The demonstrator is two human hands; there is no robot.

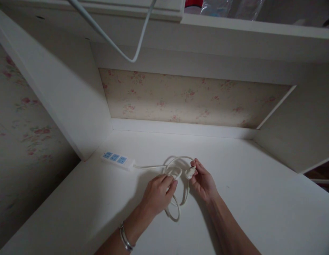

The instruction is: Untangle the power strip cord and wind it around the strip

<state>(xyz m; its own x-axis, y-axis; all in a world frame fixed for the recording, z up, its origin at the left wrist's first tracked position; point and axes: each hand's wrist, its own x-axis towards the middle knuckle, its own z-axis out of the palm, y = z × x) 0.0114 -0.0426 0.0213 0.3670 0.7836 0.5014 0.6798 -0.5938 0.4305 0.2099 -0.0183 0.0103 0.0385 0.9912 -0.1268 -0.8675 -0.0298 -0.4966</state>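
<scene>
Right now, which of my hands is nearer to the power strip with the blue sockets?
Left. Your left hand grips the cord, to the right of the power strip and closer to you; your right hand holds the plug, farther right.

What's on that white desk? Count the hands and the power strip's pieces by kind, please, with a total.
Hands: 2 (left hand, right hand)
Strip body: 1
Blue socket panels: 3
Cord: 1
Plug: 1
Total: 8
</scene>
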